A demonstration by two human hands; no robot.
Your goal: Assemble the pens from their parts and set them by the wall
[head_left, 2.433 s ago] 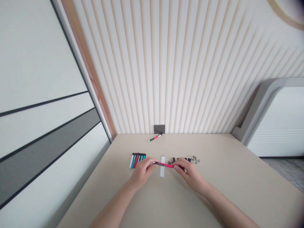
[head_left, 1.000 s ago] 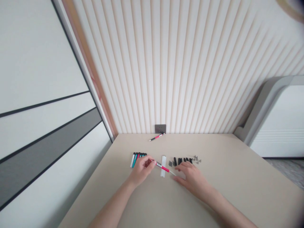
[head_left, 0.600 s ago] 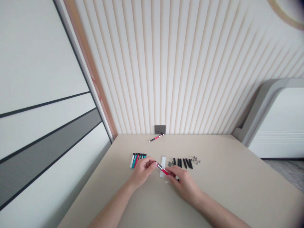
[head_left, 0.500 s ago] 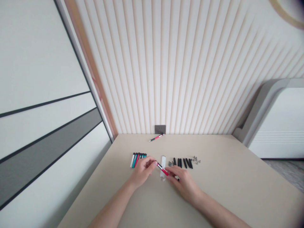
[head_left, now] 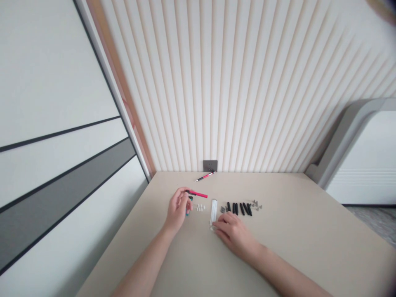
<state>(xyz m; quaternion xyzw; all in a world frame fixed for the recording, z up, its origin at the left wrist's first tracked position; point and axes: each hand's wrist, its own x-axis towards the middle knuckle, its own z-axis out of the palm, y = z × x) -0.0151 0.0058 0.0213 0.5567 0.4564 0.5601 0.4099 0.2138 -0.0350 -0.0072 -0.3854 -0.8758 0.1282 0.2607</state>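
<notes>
My left hand point(head_left: 178, 208) is closed around the black end of a red pen barrel point(head_left: 199, 194) with a black clip. The barrel points right, above the table. Under this hand, the coloured pen barrels are mostly hidden; a bit of teal point(head_left: 187, 213) shows. My right hand point(head_left: 232, 231) rests low over the table, its fingertips brought together at the near end of the thin white refills point(head_left: 213, 210). Small pale pieces point(head_left: 213, 228) lie at those fingertips. Whatever the right fingers grip is too small to make out.
Small white pieces point(head_left: 200, 207) lie left of the refills. On the right are several black pen grips point(head_left: 241, 208), grey cone-shaped tips point(head_left: 256, 205) and small grey parts point(head_left: 223, 209). A red and black pen point(head_left: 205, 176) lies near the wall socket point(head_left: 210, 166).
My left hand has moved up and left with the red barrel, now clear of my right hand. My right hand has let go of the barrel and lowered beside the refills. White pieces have come into view.
</notes>
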